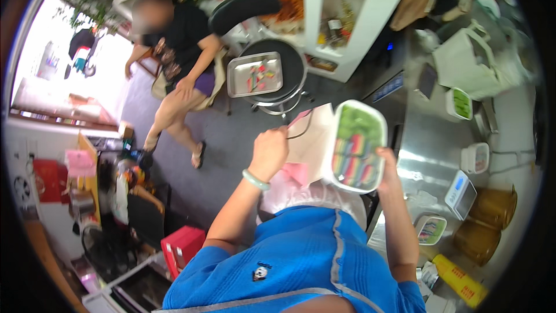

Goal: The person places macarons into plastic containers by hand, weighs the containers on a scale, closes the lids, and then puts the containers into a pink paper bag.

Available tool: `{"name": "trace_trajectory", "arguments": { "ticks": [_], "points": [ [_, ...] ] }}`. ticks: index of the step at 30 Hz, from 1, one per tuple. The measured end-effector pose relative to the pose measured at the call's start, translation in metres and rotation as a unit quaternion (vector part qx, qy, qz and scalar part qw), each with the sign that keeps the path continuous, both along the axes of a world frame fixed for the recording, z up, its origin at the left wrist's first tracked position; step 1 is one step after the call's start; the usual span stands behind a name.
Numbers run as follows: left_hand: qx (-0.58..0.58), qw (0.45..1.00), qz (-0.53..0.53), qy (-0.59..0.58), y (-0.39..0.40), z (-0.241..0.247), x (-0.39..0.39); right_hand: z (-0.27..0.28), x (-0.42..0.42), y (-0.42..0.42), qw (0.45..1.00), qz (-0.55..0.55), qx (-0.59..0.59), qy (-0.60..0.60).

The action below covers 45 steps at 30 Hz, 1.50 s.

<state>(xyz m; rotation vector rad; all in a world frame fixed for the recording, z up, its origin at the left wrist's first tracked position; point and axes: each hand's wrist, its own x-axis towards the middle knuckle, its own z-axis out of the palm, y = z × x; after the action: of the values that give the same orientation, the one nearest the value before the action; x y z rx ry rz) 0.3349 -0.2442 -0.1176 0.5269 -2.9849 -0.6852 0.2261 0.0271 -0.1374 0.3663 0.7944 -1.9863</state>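
Observation:
My right hand (389, 169) holds the edge of a white-rimmed plastic food container (358, 145), tilted so that its green pieces and rainbow-striped pieces show. Wearing a pale green bangle, my left hand (269, 148) is closed on the dark cord handle of a pink and cream paper bag (315, 139). The bag hangs in front of me, beside the container. Whether the two touch, I cannot tell.
A person in black (186, 48) sits near a black stool (295, 67) bearing a metal tray (255, 94). On the steel counter (423, 139) at right stand more containers, a digital scale (460, 194) and a canvas bag (464, 63). A red box (182, 248) lies lower left.

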Motion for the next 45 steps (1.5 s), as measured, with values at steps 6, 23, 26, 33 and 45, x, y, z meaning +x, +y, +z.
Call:
{"name": "trace_trajectory", "arguments": {
  "ticks": [6, 23, 26, 33, 45],
  "points": [
    [-0.101, 0.982, -0.148, 0.058, 0.04, 0.032, -0.053, 0.011, 0.004, 0.017, 0.997, 0.03, 0.002, 0.073],
    [-0.091, 0.857, -0.45, 0.233, 0.261, 0.119, -0.12, 0.085, -0.009, 0.236, 0.943, -0.252, 0.197, 0.096],
    [0.047, 0.873, -0.452, 0.178, 0.274, 0.111, -0.123, 0.077, -0.034, 0.242, 0.932, -0.219, 0.267, 0.112],
    [0.27, 0.863, -0.401, 0.148, 0.291, 0.093, -0.137, 0.079, -0.05, 0.245, 0.911, -0.156, 0.381, -0.015],
    [0.315, 0.883, -0.334, 0.097, 0.269, 0.068, -0.146, -0.033, -0.094, 0.237, 0.818, 0.054, 0.572, -0.019]
  ]
}}
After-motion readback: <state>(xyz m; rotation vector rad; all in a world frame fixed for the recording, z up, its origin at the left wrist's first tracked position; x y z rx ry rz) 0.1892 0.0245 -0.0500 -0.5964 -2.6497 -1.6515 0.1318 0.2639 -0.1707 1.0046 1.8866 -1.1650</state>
